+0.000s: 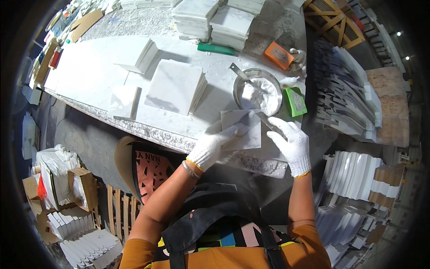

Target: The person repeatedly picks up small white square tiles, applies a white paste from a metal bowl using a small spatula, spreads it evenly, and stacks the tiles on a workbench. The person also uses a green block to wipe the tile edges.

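My left hand (pixel 208 148), in a white knit glove, grips a square white marble tile (pixel 248 136) with grey veins over the table's near edge. My right hand (pixel 290 142), gloved alike, is by the tile's right edge, thumb and forefinger around a thin dark putty knife (pixel 265 120); its handle is mostly hidden. Just beyond the tile stands a round metal bowl (pixel 236 95) of white paste (pixel 260 95). A flat metal spatula (pixel 238 71) leans on the bowl's far left rim.
Marble tile stacks stand on the worktable (pixel 85 67): one close (pixel 174 87), another (pixel 139 56) behind it, taller ones (pixel 192 20) farther back. A green box (pixel 295 101) and an orange box (pixel 278 55) flank the bowl's right. Stacked pieces (pixel 349 89) stand right; cartons (pixel 83 188) lie lower left.
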`<state>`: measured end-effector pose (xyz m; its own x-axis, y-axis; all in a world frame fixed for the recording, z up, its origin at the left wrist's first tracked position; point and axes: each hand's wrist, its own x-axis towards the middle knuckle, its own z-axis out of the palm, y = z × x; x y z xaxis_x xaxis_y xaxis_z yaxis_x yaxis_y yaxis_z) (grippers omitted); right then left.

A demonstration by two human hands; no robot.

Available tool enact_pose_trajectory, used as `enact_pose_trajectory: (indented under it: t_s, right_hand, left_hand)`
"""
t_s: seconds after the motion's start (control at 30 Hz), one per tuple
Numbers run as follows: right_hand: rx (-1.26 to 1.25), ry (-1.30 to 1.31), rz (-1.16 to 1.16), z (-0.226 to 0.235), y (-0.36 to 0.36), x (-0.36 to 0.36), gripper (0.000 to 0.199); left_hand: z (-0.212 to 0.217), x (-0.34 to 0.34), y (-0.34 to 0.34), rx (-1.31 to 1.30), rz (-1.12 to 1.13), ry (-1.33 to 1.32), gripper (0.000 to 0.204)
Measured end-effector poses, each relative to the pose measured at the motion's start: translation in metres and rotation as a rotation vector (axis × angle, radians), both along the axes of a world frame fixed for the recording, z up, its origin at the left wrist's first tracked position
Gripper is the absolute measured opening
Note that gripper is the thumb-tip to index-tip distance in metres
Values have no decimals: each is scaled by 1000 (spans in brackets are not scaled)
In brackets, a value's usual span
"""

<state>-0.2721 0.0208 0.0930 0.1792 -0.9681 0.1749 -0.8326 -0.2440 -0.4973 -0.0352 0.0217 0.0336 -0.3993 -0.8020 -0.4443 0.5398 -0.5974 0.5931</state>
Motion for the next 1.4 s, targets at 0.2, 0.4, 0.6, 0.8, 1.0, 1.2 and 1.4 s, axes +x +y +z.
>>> enact_pose_trajectory:
  t_s: [0.2, 0.4, 0.6, 0.8, 1.0, 1.2, 1.4]
  right_hand:
    - [-81, 13, 94, 9, -6, 1, 28]
    - [-63, 119, 144, 8, -7, 7, 27]
    - [1, 126, 106, 7, 2, 0, 27]
    - [-1, -50, 46, 15, -1, -4, 29]
    - [73, -105, 5, 25, -9, -2, 30]
    - [-21, 30, 105, 7, -9, 5, 29]
    - [27, 82, 93, 8, -1, 3, 29]
  left_hand:
    - [0, 0, 0, -5, 1, 2, 55]
    - [1, -1, 2, 5, 32, -6, 46]
    - [-10, -1, 1, -27, 3, 5, 51]
    - [-7, 0, 2, -23, -6, -20, 51]
    - [-4, 1, 2, -18, -2, 0, 53]
    - [-6, 1, 2, -7, 0, -6, 54]
    - [-5, 2, 2, -15, 13, 6, 54]
